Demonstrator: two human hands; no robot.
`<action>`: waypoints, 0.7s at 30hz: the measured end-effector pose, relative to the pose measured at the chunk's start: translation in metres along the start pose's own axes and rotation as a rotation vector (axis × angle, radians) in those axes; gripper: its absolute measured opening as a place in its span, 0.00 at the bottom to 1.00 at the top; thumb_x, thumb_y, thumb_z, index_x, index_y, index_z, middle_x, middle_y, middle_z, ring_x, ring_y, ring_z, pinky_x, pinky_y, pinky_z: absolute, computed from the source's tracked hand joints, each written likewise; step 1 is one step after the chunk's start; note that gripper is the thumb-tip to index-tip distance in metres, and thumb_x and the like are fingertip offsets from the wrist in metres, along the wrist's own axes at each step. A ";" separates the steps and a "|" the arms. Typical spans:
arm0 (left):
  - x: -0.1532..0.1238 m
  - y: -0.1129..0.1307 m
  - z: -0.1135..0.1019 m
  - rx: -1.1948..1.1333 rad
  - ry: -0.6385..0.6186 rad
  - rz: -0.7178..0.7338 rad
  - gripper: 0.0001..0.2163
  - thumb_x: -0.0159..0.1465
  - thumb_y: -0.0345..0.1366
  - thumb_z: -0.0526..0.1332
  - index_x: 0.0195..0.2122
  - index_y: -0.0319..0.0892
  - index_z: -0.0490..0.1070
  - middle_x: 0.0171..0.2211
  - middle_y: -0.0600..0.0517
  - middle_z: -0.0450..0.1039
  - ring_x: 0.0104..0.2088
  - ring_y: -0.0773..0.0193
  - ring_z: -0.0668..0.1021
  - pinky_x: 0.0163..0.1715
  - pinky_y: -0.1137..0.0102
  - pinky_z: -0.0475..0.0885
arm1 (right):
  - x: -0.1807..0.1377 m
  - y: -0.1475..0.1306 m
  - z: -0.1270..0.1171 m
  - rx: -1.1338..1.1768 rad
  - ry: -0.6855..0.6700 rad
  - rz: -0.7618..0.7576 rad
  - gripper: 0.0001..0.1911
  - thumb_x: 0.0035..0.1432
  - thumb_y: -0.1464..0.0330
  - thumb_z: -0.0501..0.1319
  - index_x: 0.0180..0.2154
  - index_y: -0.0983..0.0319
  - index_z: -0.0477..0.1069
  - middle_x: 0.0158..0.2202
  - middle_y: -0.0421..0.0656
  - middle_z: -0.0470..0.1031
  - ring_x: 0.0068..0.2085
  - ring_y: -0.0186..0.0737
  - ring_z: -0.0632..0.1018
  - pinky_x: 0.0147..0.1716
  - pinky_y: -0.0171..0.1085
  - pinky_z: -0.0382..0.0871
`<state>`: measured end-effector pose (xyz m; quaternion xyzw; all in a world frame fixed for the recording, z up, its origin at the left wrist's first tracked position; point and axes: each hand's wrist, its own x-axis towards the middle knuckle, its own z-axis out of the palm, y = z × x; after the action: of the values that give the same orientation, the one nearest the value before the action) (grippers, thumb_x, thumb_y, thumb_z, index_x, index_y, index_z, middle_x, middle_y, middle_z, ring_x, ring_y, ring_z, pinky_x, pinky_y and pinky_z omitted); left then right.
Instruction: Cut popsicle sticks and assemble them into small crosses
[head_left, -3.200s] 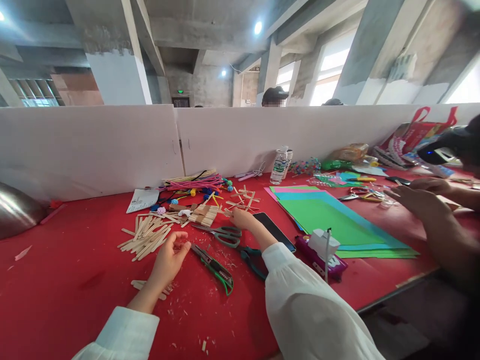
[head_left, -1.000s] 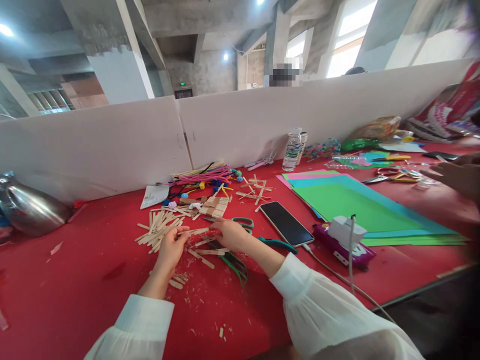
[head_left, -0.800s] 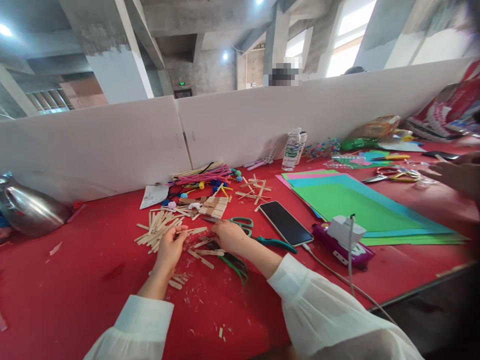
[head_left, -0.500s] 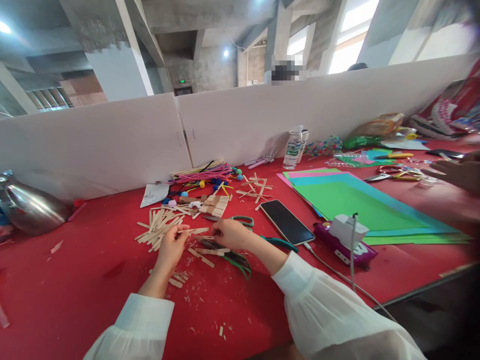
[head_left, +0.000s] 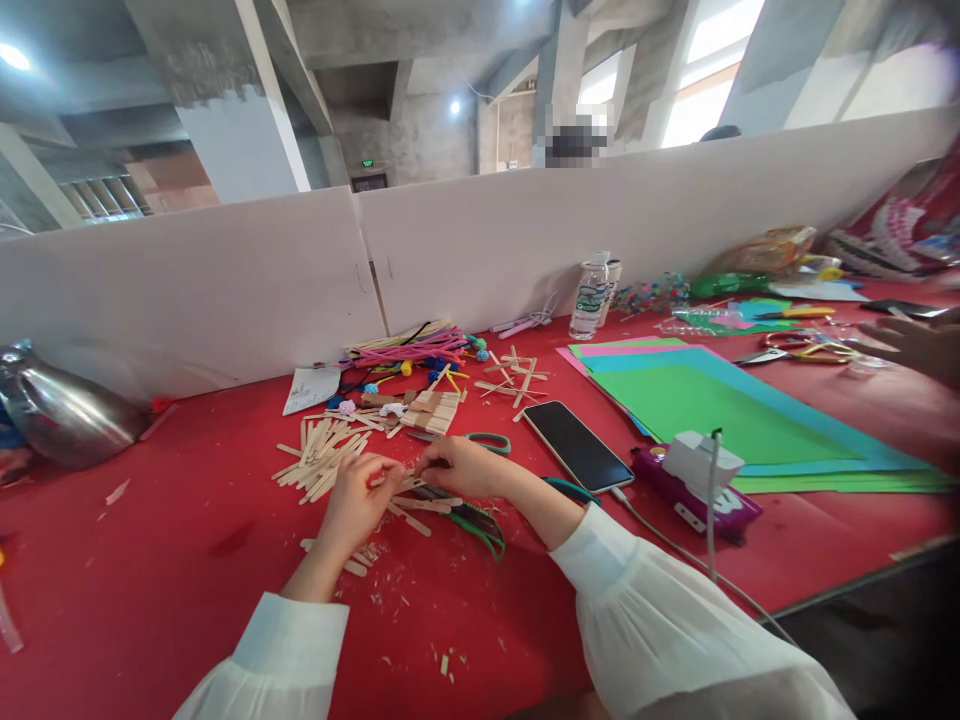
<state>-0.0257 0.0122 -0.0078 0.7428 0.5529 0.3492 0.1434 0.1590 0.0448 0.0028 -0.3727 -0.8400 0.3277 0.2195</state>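
Note:
My left hand [head_left: 364, 500] and my right hand [head_left: 465, 468] meet fingertip to fingertip above the red table. Both are closed in a pinch on wooden craft sticks, which my fingers mostly hide. Just below them lie loose craft sticks [head_left: 421, 504] across green-handled scissors [head_left: 480, 528]. A heap of craft sticks [head_left: 319, 455] spreads to the left of my left hand. Behind my hands rest a bundle of craft sticks [head_left: 431, 412] and teal-handled scissors [head_left: 492, 442]. Small wood chips [head_left: 445, 664] are scattered nearer to me.
To the right are a phone [head_left: 577, 447], a purple power strip [head_left: 697, 497] with a white charger, and stacked coloured paper [head_left: 720, 400]. Pipe cleaners [head_left: 409, 346] and a water bottle [head_left: 589, 297] stand near the white partition. A steel jug [head_left: 71, 410] is at left; another person's hand [head_left: 915, 345] shows at right.
My left hand has moved right, up to my right hand, and the stick that stuck out of its fingers is now mostly hidden. My right hand has shifted slightly left.

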 end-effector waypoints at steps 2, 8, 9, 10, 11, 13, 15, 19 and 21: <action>-0.001 0.004 0.000 -0.106 -0.143 -0.049 0.13 0.57 0.45 0.55 0.27 0.42 0.73 0.27 0.51 0.74 0.32 0.59 0.73 0.35 0.67 0.66 | 0.002 0.002 0.003 0.054 0.073 0.016 0.10 0.52 0.73 0.56 0.34 0.66 0.75 0.29 0.41 0.76 0.30 0.33 0.72 0.29 0.29 0.62; 0.003 -0.009 -0.001 -0.253 0.111 -0.221 0.12 0.57 0.44 0.54 0.23 0.42 0.66 0.18 0.56 0.64 0.22 0.66 0.68 0.24 0.73 0.61 | 0.007 0.008 0.005 -0.270 0.260 0.086 0.12 0.56 0.71 0.55 0.41 0.63 0.74 0.39 0.47 0.75 0.40 0.40 0.73 0.38 0.34 0.64; 0.005 -0.012 -0.001 -0.279 0.143 -0.245 0.12 0.56 0.44 0.55 0.24 0.42 0.67 0.17 0.57 0.63 0.20 0.66 0.66 0.22 0.73 0.60 | 0.007 0.008 0.006 -0.348 0.227 0.071 0.12 0.56 0.70 0.56 0.41 0.63 0.74 0.41 0.47 0.75 0.42 0.42 0.72 0.39 0.35 0.63; 0.005 -0.015 -0.001 -0.305 0.156 -0.261 0.12 0.56 0.45 0.55 0.24 0.42 0.67 0.17 0.58 0.62 0.19 0.67 0.65 0.21 0.73 0.58 | 0.008 0.007 0.008 -0.408 0.184 0.054 0.12 0.56 0.69 0.57 0.41 0.62 0.75 0.41 0.48 0.75 0.43 0.43 0.72 0.40 0.35 0.63; 0.006 -0.017 0.000 -0.332 0.158 -0.272 0.12 0.56 0.45 0.55 0.24 0.42 0.67 0.16 0.58 0.61 0.18 0.68 0.64 0.20 0.73 0.57 | 0.008 0.007 0.010 -0.446 0.138 0.036 0.12 0.56 0.67 0.58 0.40 0.62 0.75 0.40 0.48 0.75 0.43 0.43 0.72 0.40 0.35 0.63; 0.006 -0.020 0.002 -0.388 0.159 -0.286 0.11 0.56 0.45 0.56 0.25 0.42 0.67 0.16 0.58 0.60 0.17 0.69 0.62 0.18 0.74 0.55 | 0.010 0.005 0.014 -0.476 0.081 0.018 0.10 0.55 0.66 0.59 0.38 0.61 0.76 0.37 0.48 0.75 0.42 0.43 0.73 0.39 0.35 0.63; 0.006 -0.020 0.004 -0.457 0.178 -0.304 0.11 0.54 0.44 0.58 0.26 0.41 0.67 0.17 0.58 0.62 0.16 0.70 0.62 0.17 0.75 0.54 | 0.010 0.005 0.016 -0.476 0.070 0.019 0.08 0.53 0.67 0.60 0.35 0.61 0.77 0.35 0.48 0.76 0.40 0.43 0.74 0.37 0.34 0.63; 0.006 -0.019 0.007 -0.605 0.231 -0.336 0.10 0.51 0.42 0.62 0.27 0.41 0.67 0.19 0.57 0.66 0.16 0.71 0.63 0.15 0.76 0.53 | 0.007 0.005 0.010 -0.400 0.113 0.060 0.08 0.53 0.67 0.59 0.32 0.60 0.76 0.32 0.44 0.76 0.35 0.39 0.74 0.31 0.32 0.62; 0.006 -0.017 0.006 -0.671 0.262 -0.346 0.10 0.50 0.41 0.63 0.28 0.41 0.67 0.20 0.56 0.67 0.14 0.73 0.62 0.14 0.76 0.52 | 0.005 0.005 0.004 -0.275 0.190 0.091 0.08 0.53 0.68 0.58 0.32 0.61 0.75 0.31 0.42 0.76 0.32 0.35 0.73 0.28 0.30 0.61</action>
<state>-0.0329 0.0248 -0.0199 0.4997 0.5390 0.5728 0.3629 0.1562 0.0495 -0.0032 -0.4663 -0.8345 0.1828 0.2299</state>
